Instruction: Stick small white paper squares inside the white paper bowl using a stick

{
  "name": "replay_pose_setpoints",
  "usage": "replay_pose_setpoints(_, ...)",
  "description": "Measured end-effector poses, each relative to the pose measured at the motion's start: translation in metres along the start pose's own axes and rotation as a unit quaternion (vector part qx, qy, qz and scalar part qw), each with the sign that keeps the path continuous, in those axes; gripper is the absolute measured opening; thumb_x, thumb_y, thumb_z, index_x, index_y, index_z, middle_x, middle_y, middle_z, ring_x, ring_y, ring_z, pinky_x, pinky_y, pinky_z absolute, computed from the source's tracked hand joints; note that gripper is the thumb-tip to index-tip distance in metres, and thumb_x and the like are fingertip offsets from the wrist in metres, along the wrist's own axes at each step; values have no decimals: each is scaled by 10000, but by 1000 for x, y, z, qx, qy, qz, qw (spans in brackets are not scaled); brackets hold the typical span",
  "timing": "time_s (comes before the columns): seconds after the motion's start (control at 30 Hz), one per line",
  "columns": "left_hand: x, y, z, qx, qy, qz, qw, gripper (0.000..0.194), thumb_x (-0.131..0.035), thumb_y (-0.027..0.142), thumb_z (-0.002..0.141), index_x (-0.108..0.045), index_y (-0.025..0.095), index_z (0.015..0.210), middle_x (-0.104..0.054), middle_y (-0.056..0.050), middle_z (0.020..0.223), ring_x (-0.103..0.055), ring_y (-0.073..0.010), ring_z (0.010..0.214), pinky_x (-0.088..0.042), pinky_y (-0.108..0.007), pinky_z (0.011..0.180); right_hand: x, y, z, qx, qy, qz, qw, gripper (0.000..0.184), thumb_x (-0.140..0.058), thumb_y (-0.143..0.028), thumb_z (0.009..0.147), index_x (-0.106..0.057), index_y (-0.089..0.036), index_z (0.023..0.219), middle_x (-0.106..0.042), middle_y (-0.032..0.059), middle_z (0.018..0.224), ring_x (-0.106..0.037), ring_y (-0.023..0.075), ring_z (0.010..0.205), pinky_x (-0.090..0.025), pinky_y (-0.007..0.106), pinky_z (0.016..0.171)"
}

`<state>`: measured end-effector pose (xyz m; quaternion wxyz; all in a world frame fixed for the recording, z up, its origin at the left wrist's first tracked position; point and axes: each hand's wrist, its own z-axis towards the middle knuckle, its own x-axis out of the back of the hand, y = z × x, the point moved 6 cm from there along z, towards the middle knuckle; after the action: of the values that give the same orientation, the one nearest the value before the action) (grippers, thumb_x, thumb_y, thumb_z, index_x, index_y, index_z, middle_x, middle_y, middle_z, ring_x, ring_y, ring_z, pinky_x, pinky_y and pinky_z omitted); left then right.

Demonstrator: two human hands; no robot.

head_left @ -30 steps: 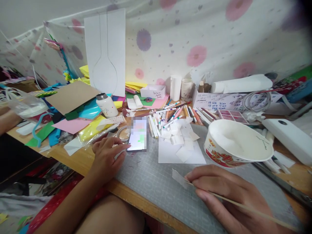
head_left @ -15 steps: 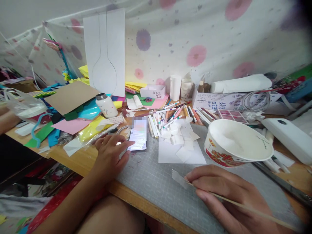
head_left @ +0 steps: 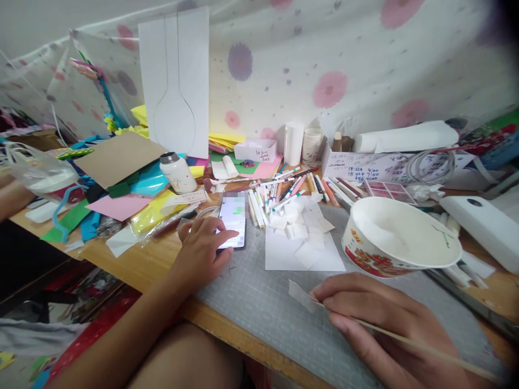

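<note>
My left hand [head_left: 203, 246] lies over a smartphone [head_left: 233, 213], index finger stretched across its lit on-screen keyboard; nothing is held in it. In the lower right, my right hand [head_left: 377, 319] pinches a thin wooden stick [head_left: 421, 346]. A small whitish scrap of paper [head_left: 299, 294] shows at the fingertips, at the stick's end. Just beyond that hand stands a white paper bowl [head_left: 365, 256] with red print and white foamy stuff inside. Torn white paper pieces [head_left: 298, 229] lie on a white sheet [head_left: 279, 258] between phone and bowl.
Marker pens [head_left: 279, 189] are heaped behind the paper pieces. A white bottle [head_left: 178, 175] and coloured papers [head_left: 117, 205] spread to the left. At the back stand paper cups [head_left: 311, 145] and a tall sheet with a drawn vase outline [head_left: 194, 65]. Another person's arm [head_left: 12, 197] shows far left.
My left hand has shifted right, its index finger now further across the keyboard. Green patches now show on the phone's screen. My right hand keeps its pinch on the stick.
</note>
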<state>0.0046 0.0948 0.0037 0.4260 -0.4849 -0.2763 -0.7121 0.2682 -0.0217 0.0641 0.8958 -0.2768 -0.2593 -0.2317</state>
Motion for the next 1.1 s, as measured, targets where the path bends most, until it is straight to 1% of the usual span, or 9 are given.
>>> replay_pose_setpoints(0.13,3,-14,-3,42,14,9,999,352,-520,271,925,-777,235,1164,-680,-123,1086,-616,-346,1044,-399,-561,905,0,-1,0,1,0,-4,1000,204,-558,-110,963,-707,-203,860,-834,-5,845,-809,36,766,-561,20,842)
replay_pose_setpoints(0.27,4,-24,-7,73,18,17,997,350,-518,283,911,-790,216,1121,-685,-127,1033,-614,-348,1012,-409,-568,894,-1,0,0,-1,-4,-5,1000,206,-558,-100,957,-707,-214,871,-836,-6,843,-812,52,741,-591,42,801)
replay_pose_setpoints(0.37,2,-25,-8,76,12,17,997,340,-525,283,903,-795,224,1100,-694,-124,1024,-612,-345,998,-410,-569,891,0,1,0,-5,-6,-4,1000,202,-562,-106,951,-708,-218,868,-835,-4,839,-813,63,730,-605,55,781)
replay_pose_setpoints(0.47,1,-25,-10,72,10,13,997,340,-524,290,905,-796,220,1096,-697,-126,1026,-615,-345,994,-406,-566,887,1,0,-1,-4,-2,-3,1000,202,-563,-98,942,-710,-212,865,-835,-2,844,-812,55,747,-591,41,799)
replay_pose_setpoints(0.63,6,-24,-20,58,17,7,998,336,-508,283,908,-809,234,1047,-694,-121,1039,-611,-343,1013,-387,-562,898,-1,0,-1,-4,-10,-2,1000,206,-571,-74,925,-724,-202,876,-837,1,861,-812,49,754,-579,35,828)
replay_pose_setpoints(0.73,7,-24,-24,54,16,3,998,320,-514,287,902,-816,261,1005,-699,-104,1045,-611,-334,1013,-382,-550,903,-1,1,-2,-10,0,0,1000,206,-567,-73,917,-714,-207,864,-834,-3,856,-812,54,752,-585,45,830)
replay_pose_setpoints(0.87,8,-26,-21,70,19,11,997,326,-508,287,906,-809,249,1023,-695,-102,1028,-619,-329,1015,-388,-539,907,-1,0,-3,-6,-8,15,1000,212,-569,-47,894,-710,-205,894,-835,8,871,-816,73,757,-608,64,787)
replay_pose_setpoints(1.0,7,-29,-14,93,18,22,995,340,-518,280,898,-790,213,1091,-690,-134,1054,-613,-366,1051,-399,-565,912,-1,0,-2,-8,-10,23,1000,208,-596,-31,862,-700,-204,913,-837,17,882,-821,93,768,-626,89,775)
replay_pose_setpoints(1.1,4,-31,-11,103,10,25,994,333,-552,295,876,-783,239,1109,-692,-127,1045,-613,-363,1034,-412,-561,908,-3,1,-2,-10,-6,25,1000,210,-594,-28,858,-697,-202,912,-835,14,876,-816,83,760,-620,84,779)
